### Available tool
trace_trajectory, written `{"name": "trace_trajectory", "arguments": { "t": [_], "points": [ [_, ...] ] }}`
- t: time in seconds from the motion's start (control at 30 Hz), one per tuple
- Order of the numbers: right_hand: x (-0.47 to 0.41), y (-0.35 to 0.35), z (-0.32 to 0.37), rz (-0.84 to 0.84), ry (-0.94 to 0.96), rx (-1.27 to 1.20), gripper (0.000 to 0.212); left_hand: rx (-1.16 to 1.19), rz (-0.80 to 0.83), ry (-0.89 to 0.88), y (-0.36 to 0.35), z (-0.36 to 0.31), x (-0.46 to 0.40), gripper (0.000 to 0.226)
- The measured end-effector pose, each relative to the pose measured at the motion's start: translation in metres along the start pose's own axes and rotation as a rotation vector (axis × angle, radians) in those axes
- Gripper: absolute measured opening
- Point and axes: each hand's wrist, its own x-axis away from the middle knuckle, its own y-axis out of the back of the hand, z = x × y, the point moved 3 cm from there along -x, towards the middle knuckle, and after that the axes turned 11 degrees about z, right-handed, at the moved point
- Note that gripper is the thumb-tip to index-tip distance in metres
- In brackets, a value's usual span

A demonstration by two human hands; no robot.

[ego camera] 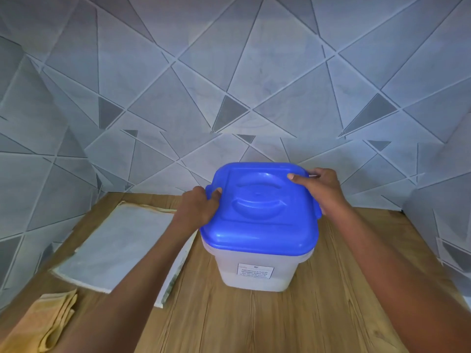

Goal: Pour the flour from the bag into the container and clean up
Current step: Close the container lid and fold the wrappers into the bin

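Note:
A translucent white container [257, 272] with a printed label stands at the middle of the wooden table. A blue lid [260, 212] lies on top of it. My left hand [197, 208] grips the lid's left edge at its clip. My right hand [322, 188] grips the lid's far right corner, thumb on top. The flour bag [119, 244], white and flattened, lies flat on the table left of the container, partly under my left forearm.
A folded yellow cloth [44, 324] lies at the table's near left corner. The wooden table [331, 289] is hemmed in by grey patterned walls [229, 85] at the back and on both sides.

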Motion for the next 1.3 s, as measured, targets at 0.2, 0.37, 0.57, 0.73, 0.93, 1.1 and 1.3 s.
{"name": "trace_trajectory", "arguments": {
  "t": [0.2, 0.37, 0.57, 0.73, 0.93, 1.1, 1.3],
  "points": [
    [0.007, -0.011, -0.007, -0.097, 0.023, 0.129, 0.033, -0.260, -0.032, 0.042, -0.009, -0.006, -0.001, 0.075],
    [0.004, -0.015, -0.013, -0.104, 0.023, 0.111, 0.029, -0.235, 0.006, 0.072, -0.011, -0.003, -0.006, 0.070],
    [0.000, -0.015, -0.028, -0.065, 0.005, 0.107, 0.021, -0.340, -0.017, 0.075, -0.014, -0.005, -0.004, 0.075],
    [-0.005, -0.016, -0.035, -0.088, -0.041, 0.225, 0.056, -0.294, -0.041, 0.054, -0.022, -0.003, -0.003, 0.078],
    [0.009, -0.008, -0.053, 0.053, -0.308, 0.148, 0.074, -0.319, -0.062, 0.079, -0.020, -0.004, 0.001, 0.082],
    [0.034, -0.004, -0.066, 0.204, -0.526, -0.026, 0.072, -0.329, -0.074, 0.106, -0.021, -0.003, 0.000, 0.088],
    [0.018, 0.003, -0.045, 0.016, -0.367, 0.198, 0.078, -0.318, -0.083, 0.115, -0.024, -0.003, -0.001, 0.079]
  ]
}}
